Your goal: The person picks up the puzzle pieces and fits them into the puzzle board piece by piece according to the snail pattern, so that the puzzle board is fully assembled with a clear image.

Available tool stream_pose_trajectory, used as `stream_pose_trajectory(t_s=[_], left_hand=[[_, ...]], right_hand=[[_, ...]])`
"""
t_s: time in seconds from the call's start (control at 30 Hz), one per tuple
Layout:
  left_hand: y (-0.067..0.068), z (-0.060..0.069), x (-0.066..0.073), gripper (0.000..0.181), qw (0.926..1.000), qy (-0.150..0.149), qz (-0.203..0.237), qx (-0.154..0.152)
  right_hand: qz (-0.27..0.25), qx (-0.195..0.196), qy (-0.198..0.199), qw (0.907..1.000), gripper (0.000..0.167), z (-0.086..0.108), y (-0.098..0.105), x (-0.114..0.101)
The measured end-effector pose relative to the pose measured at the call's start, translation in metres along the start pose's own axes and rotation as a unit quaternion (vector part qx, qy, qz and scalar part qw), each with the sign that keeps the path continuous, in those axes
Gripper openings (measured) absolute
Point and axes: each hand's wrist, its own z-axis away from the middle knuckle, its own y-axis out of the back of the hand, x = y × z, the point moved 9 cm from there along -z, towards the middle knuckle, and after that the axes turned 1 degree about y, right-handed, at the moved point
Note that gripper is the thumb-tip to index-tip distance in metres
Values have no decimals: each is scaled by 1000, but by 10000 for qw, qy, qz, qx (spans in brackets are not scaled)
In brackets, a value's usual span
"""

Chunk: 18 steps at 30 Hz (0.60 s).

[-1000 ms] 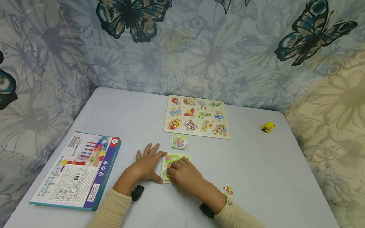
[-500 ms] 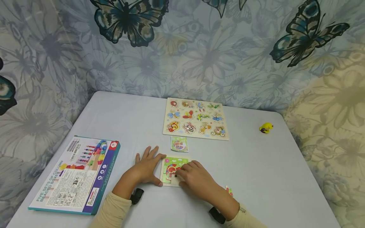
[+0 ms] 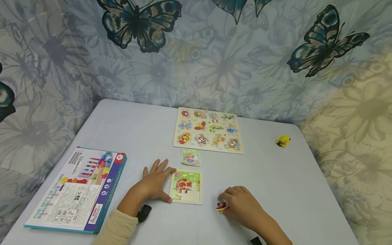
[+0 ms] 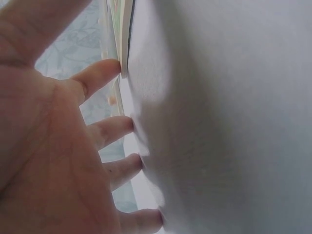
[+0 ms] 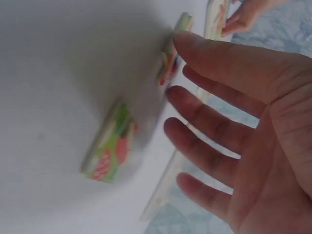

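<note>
A small square picture puzzle (image 3: 186,186) lies in front of me, with a green and red picture and a bare wooden patch at its lower right. My left hand (image 3: 154,185) is spread at its left side, with thumb and index fingertips touching the edge. To the right, my right hand (image 3: 243,207) pinches a red and blue puzzle piece (image 3: 221,207) between thumb and fingers, low over the table. In the right wrist view, another puzzle piece (image 5: 107,151), green with red shapes, lies on the table near that hand; the head view does not show it.
A small picture card (image 3: 191,157) lies beyond the puzzle, below a larger insect peg board (image 3: 208,131). At the left lies a boxed toy set (image 3: 76,190). A yellow toy duck (image 3: 283,141) stands at the far right.
My right hand has moved right, away from the puzzle, with a piece at its fingertips. The puzzle's lower right is uncovered. My left hand stays at the puzzle's edge.
</note>
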Motion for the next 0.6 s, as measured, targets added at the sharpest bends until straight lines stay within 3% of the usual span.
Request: stream_pose_trajectory(t_s=[0.6], left_hand=[[-2, 0, -1, 96, 10000, -40, 30, 48]], right_hand=[[-3, 126, 179, 9998, 33, 6, -7, 0]])
